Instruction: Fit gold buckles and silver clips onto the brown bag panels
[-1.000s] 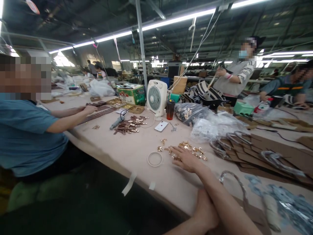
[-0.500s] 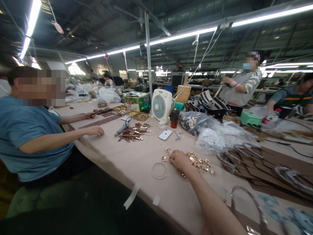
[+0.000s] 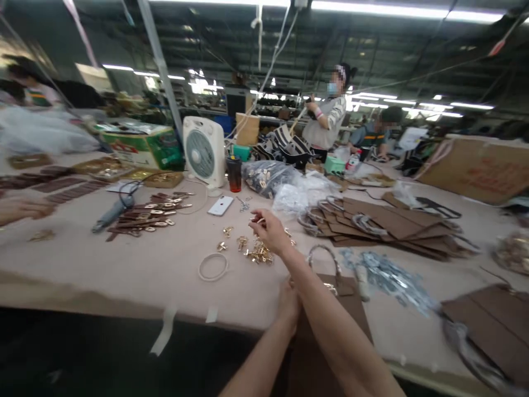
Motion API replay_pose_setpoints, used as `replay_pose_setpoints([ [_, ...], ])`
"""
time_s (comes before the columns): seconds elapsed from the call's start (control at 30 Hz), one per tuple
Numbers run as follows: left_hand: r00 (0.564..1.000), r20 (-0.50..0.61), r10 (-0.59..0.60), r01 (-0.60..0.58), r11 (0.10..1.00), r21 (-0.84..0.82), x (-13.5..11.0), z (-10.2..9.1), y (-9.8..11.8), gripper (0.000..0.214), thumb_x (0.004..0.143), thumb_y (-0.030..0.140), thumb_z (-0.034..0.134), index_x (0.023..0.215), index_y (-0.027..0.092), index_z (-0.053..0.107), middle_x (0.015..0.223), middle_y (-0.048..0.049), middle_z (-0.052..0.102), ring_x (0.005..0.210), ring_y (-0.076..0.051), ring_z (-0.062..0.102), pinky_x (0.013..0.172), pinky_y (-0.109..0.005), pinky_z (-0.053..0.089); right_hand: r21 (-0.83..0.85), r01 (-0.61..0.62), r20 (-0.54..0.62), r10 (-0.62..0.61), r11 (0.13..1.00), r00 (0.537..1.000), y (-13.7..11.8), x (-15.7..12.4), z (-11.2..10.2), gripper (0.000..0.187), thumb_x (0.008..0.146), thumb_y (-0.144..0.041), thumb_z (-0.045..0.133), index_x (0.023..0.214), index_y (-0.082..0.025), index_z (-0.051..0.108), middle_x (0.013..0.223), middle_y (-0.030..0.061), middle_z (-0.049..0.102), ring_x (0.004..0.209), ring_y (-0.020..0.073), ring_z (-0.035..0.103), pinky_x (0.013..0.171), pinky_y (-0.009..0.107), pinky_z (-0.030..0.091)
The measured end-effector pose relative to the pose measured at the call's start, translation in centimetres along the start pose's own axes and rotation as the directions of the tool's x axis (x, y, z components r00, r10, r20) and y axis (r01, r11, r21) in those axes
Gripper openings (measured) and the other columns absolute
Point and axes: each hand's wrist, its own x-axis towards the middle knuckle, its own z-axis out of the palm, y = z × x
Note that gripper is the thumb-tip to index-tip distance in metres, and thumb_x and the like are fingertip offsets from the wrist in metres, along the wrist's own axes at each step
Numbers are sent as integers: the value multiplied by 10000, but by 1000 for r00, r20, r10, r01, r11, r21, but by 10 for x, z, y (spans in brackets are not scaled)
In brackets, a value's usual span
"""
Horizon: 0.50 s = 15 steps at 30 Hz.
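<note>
My right hand (image 3: pixel 270 229) is lifted a little above the table, its fingers pinched on a small gold metal fitting (image 3: pixel 255 220). Under and beside it lies a scatter of the same gold fittings (image 3: pixel 252 251) on the pale table (image 3: pixel 124 264). My left hand (image 3: pixel 289 302) rests at the near table edge on a flat brown bag (image 3: pixel 347 309) with a wrapped handle (image 3: pixel 324 255). Its fingers are hidden behind my right forearm.
A white tape ring (image 3: pixel 212 266) lies left of the fittings. Further back are a phone (image 3: pixel 220 205), a dark cup (image 3: pixel 234 173), a white fan (image 3: pixel 204 151), brown straps (image 3: pixel 144 215) and plastic bags (image 3: pixel 273 176). Stacked brown bags (image 3: pixel 388 223) and silvery pieces (image 3: pixel 388 275) lie right. A co-worker's hand (image 3: pixel 20 209) is at left.
My right hand has closed on a fitting and risen from the pile. My view swung right, so the seated person is nearly out of view, and my left hand now shows on the brown bag.
</note>
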Motion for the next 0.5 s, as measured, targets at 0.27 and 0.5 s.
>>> replay_pose_setpoints([
  [0.27, 994, 99, -45, 62, 982, -180, 14, -8, 2, 622, 697, 496, 912, 1194, 159, 749, 1065, -113, 809, 1012, -279, 753, 978, -414, 557, 368, -42, -438, 213, 929, 873, -21, -82, -107, 297, 771, -357, 860, 1015, -216, 767, 842, -1, 735, 705, 133, 676, 700, 284, 589],
  [0.5, 993, 99, -70, 91, 971, -223, 11, -6, 0, 645, 721, 496, 901, 1240, 152, 734, 1063, -125, 813, 1014, -294, 764, 995, -443, 558, 167, -168, -483, 229, 972, 845, -26, -173, -126, 224, 864, -427, 778, 911, -207, 789, 918, 58, 726, 870, 191, 688, 806, 342, 599],
])
